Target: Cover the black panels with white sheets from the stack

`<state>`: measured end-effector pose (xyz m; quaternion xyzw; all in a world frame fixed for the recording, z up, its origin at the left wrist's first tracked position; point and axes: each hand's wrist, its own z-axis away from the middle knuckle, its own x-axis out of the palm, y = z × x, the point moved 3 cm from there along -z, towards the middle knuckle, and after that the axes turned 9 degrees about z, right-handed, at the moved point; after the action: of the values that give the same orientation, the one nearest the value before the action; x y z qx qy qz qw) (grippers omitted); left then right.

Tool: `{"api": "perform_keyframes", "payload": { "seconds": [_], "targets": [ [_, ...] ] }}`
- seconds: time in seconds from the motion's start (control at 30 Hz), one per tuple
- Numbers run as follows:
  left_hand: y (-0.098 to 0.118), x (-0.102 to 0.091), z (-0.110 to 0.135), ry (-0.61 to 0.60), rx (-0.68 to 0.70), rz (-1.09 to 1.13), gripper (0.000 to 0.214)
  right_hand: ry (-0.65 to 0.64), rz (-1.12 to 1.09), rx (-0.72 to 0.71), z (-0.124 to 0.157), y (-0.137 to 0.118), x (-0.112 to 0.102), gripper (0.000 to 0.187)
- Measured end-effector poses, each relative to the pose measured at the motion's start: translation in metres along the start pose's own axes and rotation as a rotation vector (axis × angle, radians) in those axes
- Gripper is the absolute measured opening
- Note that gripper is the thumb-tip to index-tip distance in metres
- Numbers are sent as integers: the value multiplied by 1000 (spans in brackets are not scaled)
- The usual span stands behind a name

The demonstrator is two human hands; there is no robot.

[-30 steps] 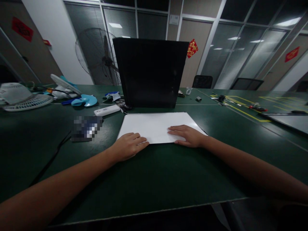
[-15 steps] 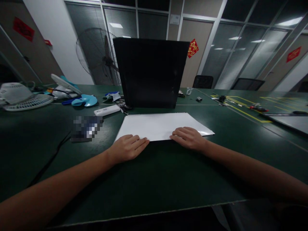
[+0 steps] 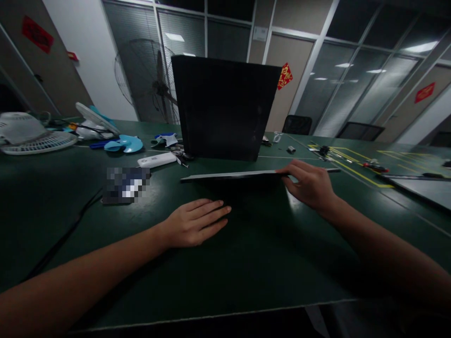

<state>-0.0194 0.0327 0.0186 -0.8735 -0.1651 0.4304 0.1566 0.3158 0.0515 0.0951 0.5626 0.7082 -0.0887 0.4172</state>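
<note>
My right hand (image 3: 310, 184) grips the near edge of a thin white panel (image 3: 232, 175), thumb below and fingers on top. The panel is raised at its near side and shows almost edge-on, with its dark underside in shadow. My left hand (image 3: 198, 222) lies palm down on the green table (image 3: 225, 277), fingers stretched out, apart from the panel and nearer to me. Behind the panel stands a large black panel (image 3: 225, 108), upright and leaning slightly.
On the left are a white power bank (image 3: 157, 160), a blurred-out device (image 3: 125, 185) with a black cord, a light-blue fan blade (image 3: 126, 144) and a white fan part (image 3: 38, 138). At right lie a screwdriver (image 3: 375, 167) and another flat panel (image 3: 423, 188).
The white panel's near edge has come up off the table, lifted by my right hand. My left hand has let go of it and now rests on the tabletop.
</note>
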Motion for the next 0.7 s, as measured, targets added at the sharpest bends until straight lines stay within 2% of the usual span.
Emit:
{"api": "perform_keyframes", "payload": {
  "seconds": [0.13, 0.27, 0.4, 0.53, 0.7],
  "targets": [
    [-3, 15, 4, -77, -86, 102, 24, -25, 81, 85, -4, 20, -31, 25],
    [-9, 21, 9, -133, -171, 144, 27, -156, 249, 173, 1, 42, -56, 27],
    [-10, 24, 10, -169, -197, 169, 27, -291, 465, 326, 20, 74, -73, 28],
    [-10, 26, 9, -189, -235, 191, 29, -399, 626, 433, 44, 99, -79, 32],
    [-11, 29, 10, -194, -258, 213, 29, -575, 656, 465, 62, 112, -62, 38]
  ]
}}
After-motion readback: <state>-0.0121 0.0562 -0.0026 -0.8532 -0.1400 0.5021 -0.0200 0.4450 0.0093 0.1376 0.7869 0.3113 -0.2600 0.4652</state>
